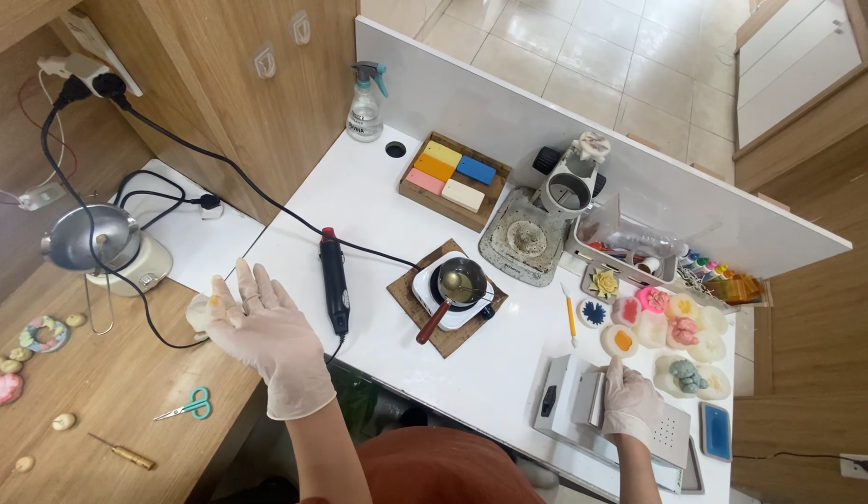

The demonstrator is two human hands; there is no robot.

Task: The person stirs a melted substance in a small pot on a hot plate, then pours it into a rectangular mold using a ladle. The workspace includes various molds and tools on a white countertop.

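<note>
My left hand [266, 331], in a pale glove, is raised over the left edge of the white table [378, 201] and holds a small pale round piece [199, 312] between thumb and fingers. My right hand [632, 403], also gloved, rests on a silvery metal bar on top of a white box-shaped device [583, 411] at the table's front right. Beside that hand lie several round pale pieces [672, 327] with coloured flower decorations.
A black corded tool [335, 282] lies mid-table, next to a small pot [458, 284] on a white hotplate. Behind stand a wooden tray of coloured blocks [452, 177], a spray bottle [366, 105] and a grey stand [532, 233]. Teal scissors [189, 405] lie on the wooden bench.
</note>
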